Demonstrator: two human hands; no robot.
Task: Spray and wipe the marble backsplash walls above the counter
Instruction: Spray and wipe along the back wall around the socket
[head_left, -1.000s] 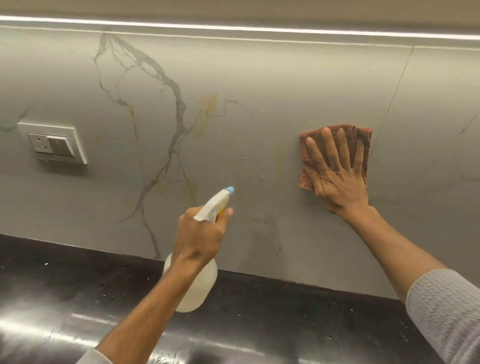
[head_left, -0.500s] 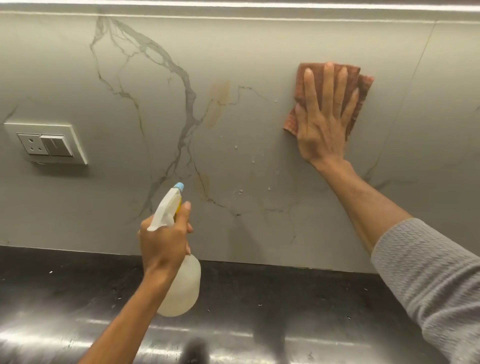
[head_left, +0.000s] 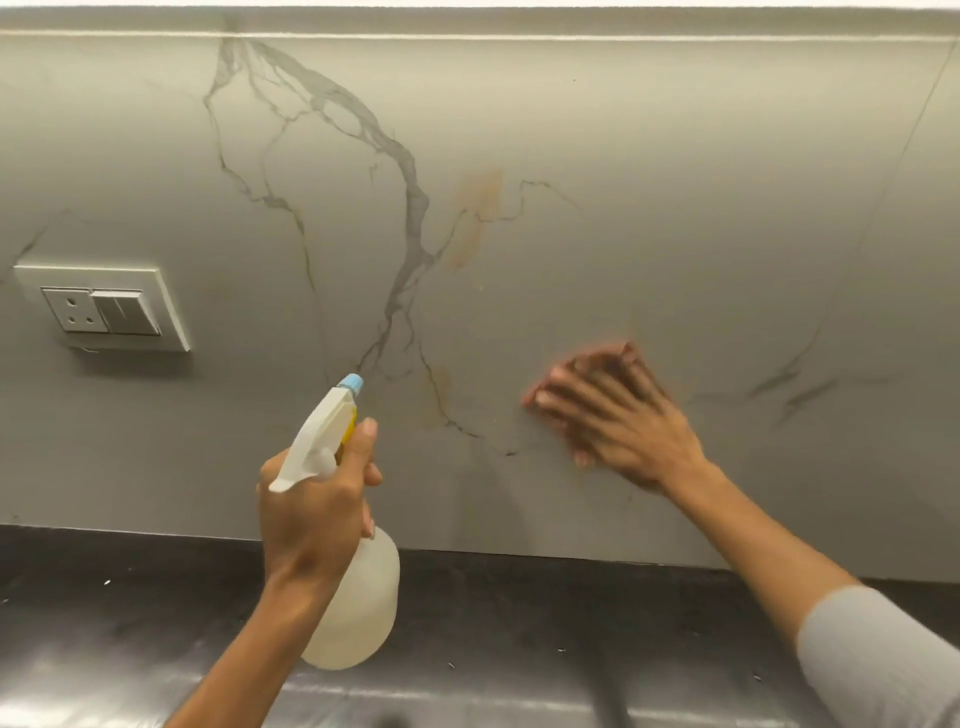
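The grey marble backsplash (head_left: 649, 156) with dark veins and a tan stain fills the view above the black counter (head_left: 545, 623). My left hand (head_left: 311, 509) grips a translucent white spray bottle (head_left: 358, 603) by its neck, its blue-tipped nozzle aimed at the wall. My right hand (head_left: 618, 421) is blurred with motion, flat against the lower wall right of centre. It presses a reddish-brown cloth (head_left: 636, 366), of which only a thin edge shows past the fingers.
A white socket and switch plate (head_left: 104, 309) is set in the wall at the left. A vertical seam between marble panels (head_left: 904, 156) runs at the far right. A lit strip (head_left: 467, 36) lines the wall's top edge.
My right hand swept the cloth up the wall, then down and left to the lower part. The left hand with the bottle drifted left, then back toward the centre.
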